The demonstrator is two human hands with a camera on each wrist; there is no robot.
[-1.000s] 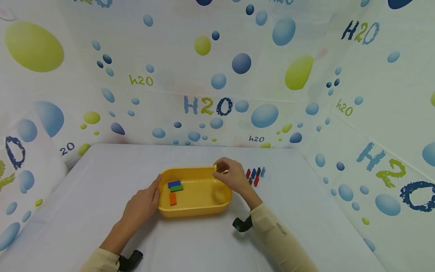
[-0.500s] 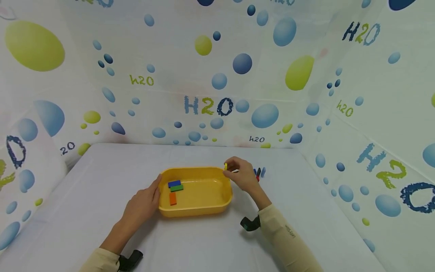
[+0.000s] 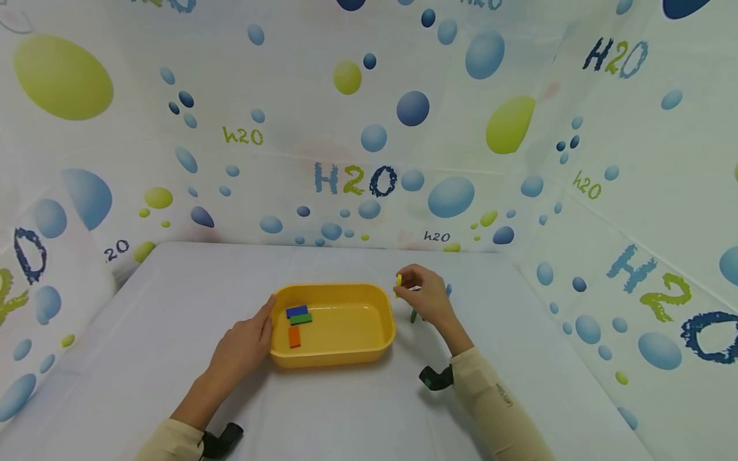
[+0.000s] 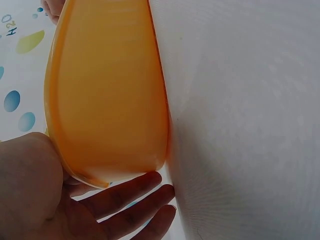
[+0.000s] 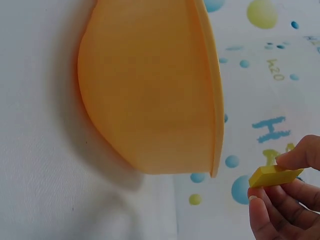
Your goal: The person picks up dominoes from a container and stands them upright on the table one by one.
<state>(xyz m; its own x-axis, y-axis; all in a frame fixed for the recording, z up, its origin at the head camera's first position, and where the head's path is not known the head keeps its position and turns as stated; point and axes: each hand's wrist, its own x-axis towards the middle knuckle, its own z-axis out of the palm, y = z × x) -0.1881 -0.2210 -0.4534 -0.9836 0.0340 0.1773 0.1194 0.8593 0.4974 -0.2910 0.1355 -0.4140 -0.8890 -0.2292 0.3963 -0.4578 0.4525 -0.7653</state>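
Note:
My left hand [image 3: 245, 342] rests against the left end of a yellow plastic tray [image 3: 340, 358]. In the left wrist view its fingers [image 4: 120, 197] are spread and fairly straight along the tray's outer wall. My right hand [image 3: 425, 296] is raised just beyond the tray's right end, pinching a small yellow block [image 5: 272, 176] between thumb and fingertips. Inside the tray, towards its left side, lie a blue block [image 3: 296, 311], a green block [image 3: 300, 319] and an orange block [image 3: 295, 337].
Behind the right hand a dark green piece [image 3: 413, 315] and a light blue piece [image 3: 449, 290] show on the white table [image 3: 346, 410]; the hand hides what else lies there. A bubble-printed sheet [image 3: 288, 96] rises behind the table and at both sides.
My right hand has moved right, from over the tray's far right rim to outside it, keeping the yellow block. It now covers most of the small blocks there. The left hand stays put.

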